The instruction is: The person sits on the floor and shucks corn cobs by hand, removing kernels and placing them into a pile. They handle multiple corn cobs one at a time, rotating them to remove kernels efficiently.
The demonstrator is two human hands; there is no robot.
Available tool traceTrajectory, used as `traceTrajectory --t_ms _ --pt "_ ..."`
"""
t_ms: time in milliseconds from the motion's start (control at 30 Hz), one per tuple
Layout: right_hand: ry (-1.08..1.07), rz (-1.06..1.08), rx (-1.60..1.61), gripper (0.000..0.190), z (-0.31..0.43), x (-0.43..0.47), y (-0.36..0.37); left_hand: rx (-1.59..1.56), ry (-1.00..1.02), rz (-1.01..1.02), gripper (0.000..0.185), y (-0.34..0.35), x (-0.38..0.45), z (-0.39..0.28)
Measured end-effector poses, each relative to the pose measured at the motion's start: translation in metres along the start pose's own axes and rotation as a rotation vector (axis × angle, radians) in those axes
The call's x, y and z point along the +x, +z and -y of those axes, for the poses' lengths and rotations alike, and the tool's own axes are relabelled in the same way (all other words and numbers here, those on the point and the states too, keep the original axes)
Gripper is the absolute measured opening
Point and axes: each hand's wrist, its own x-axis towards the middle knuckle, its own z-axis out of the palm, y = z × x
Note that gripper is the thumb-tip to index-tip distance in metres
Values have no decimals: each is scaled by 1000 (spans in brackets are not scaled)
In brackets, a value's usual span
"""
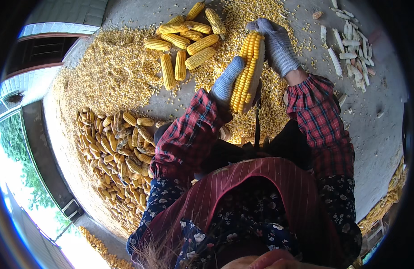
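My left hand (227, 80), in a grey-blue knit glove, grips a large yellow ear of corn (245, 79) with the thumb along its kernels. The ear is tilted, its upper end pointing away from me. At that upper end is my gloved right hand (277, 45), its fingers curled against the ear and partly hidden behind it. Rows of kernels cover the side facing me; a pale strip runs down the right side, and I cannot tell whether it is bare cob or glove. Below both hands, loose corn kernels (272, 112) lie in a thick layer.
Several whole ears (180, 40) rest in a small pile ahead. A large heap of ears (116, 158) lies at my left, beside spread kernels (109, 74). Bare cobs (356, 50) are scattered on the concrete floor (371, 134) at right. A dark narrow bar (257, 126) stands between my knees.
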Motion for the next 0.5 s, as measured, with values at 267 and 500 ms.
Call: traceTrajectory --t_ms 267,500 --pt "-351 192 -272 34 -7 4 -7 -55 111 -86 72 -2 7 -6" --pt "-415 77 -261 33 -9 -10 11 -75 53 -37 70 -2 2 0"
